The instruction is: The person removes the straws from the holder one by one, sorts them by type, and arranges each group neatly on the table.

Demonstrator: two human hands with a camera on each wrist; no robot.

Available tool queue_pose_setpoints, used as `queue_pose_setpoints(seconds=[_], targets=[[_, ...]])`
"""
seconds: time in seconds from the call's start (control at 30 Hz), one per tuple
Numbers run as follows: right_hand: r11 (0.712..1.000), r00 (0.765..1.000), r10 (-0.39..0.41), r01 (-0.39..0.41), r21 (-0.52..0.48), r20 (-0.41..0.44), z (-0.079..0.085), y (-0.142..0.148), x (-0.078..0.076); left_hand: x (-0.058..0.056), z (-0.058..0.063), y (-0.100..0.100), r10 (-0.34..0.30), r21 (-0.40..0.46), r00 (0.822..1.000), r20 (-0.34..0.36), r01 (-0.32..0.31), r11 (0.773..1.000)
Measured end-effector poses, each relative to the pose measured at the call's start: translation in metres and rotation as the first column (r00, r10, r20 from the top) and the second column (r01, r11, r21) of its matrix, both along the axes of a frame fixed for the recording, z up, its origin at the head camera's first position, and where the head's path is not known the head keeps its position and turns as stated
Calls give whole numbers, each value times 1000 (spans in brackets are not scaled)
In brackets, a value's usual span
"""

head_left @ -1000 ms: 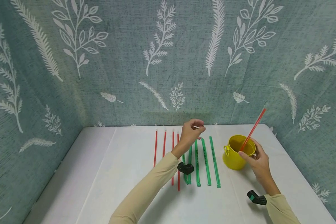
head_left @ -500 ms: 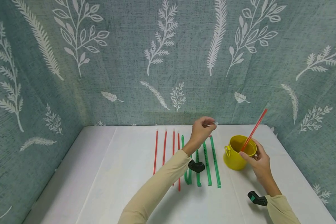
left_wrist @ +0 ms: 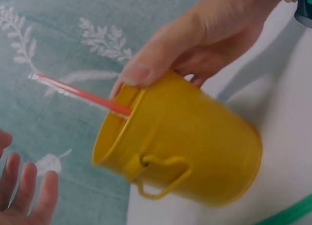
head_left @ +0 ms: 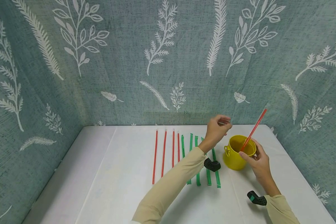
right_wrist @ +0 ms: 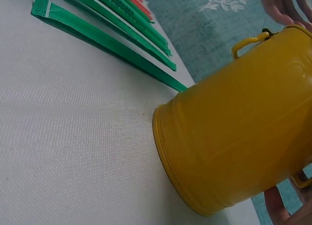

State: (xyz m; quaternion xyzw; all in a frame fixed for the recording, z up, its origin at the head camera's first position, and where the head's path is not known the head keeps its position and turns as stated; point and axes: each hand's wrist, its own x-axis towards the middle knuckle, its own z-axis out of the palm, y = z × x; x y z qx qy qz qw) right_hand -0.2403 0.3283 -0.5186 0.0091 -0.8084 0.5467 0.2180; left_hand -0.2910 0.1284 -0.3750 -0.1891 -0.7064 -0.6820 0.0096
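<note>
My right hand [head_left: 259, 160] grips the small yellow metal bucket [head_left: 232, 160] by its rim, thumb at the near side and fingers behind. Out of the bucket leans one red straw [head_left: 254, 128] in a clear wrapper, tilted to the right. My left hand [head_left: 218, 129] hovers left of the bucket's mouth, holding nothing; in the left wrist view its fingers [left_wrist: 29, 193] are loosely spread beside the bucket. Several green-wrapped straws [head_left: 191, 143] lie side by side on the table, partly hidden by my left arm. Left of them lie several red straws [head_left: 155, 158].
The white-covered table [head_left: 109, 174] ends at a leaf-patterned cloth [head_left: 123, 62] that rises behind it and at both sides. A bail handle loop [left_wrist: 165, 176] sticks out from the bucket's side. A black device [head_left: 212, 165] is on my left wrist.
My left hand has moved right across the green-wrapped straws toward the bucket. The right hand, bucket and the red straw in it have stayed in place.
</note>
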Motion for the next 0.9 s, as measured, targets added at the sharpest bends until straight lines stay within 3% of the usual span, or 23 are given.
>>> queue_pose_setpoints(seconds=[0.27, 0.43, 0.67, 0.8, 0.9], targets=[[1000, 1000, -12, 11, 4, 13, -2, 2, -1, -2, -7, 30, 14, -113, 995, -96, -25, 993], [1000, 1000, 4, -5, 7, 27, -1, 0, 0, 3, -10, 44, 5, -184, 995, -103, -24, 983], [999, 998, 38, -38, -8, 58, 27, -10, 15, 7, -15, 62, -21, -264, 995, -94, -5, 964], [999, 996, 47, -45, -25, 78, 40, -16, 21, 6, -19, 69, -22, -292, 992, -125, -15, 956], [999, 992, 52, -52, -3, 111, 49, -20, 25, 5, -24, 72, -20, -345, 987, -160, -37, 938]])
